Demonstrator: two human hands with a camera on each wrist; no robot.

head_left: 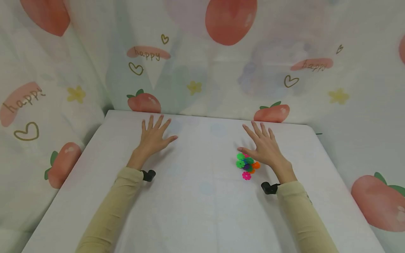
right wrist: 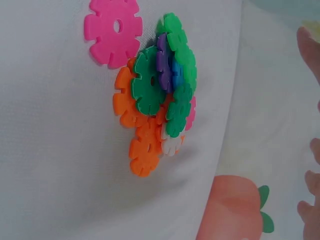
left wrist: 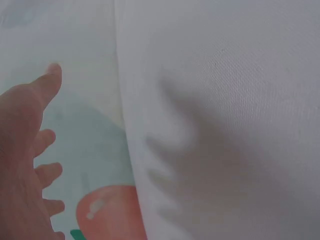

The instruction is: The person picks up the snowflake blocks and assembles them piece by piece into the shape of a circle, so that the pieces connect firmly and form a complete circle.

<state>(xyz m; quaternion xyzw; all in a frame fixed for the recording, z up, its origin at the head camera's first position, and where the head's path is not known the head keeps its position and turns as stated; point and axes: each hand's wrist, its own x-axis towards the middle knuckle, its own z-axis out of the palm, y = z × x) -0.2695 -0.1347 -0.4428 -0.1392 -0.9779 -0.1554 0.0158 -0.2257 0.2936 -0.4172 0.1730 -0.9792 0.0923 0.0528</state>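
Observation:
A cluster of interlocked plastic snowflake discs (head_left: 246, 163) (right wrist: 160, 95), green, orange, purple and blue, lies on the white table (head_left: 202, 196). A loose pink disc (head_left: 246, 175) (right wrist: 112, 31) lies just beside it. My right hand (head_left: 264, 146) is spread flat with straight fingers, its thumb side over the cluster's far right edge. Only its fingertips (right wrist: 311, 42) show in the right wrist view. My left hand (head_left: 154, 135) (left wrist: 27, 150) lies flat and spread on the table's far left part, holding nothing.
A printed curtain (head_left: 202, 63) with strawberries and "happy" lettering hangs close behind and beside the table. The table's far edge (head_left: 205, 117) runs just past the fingertips. Small black wrist cameras (head_left: 148, 175) sit on both forearms.

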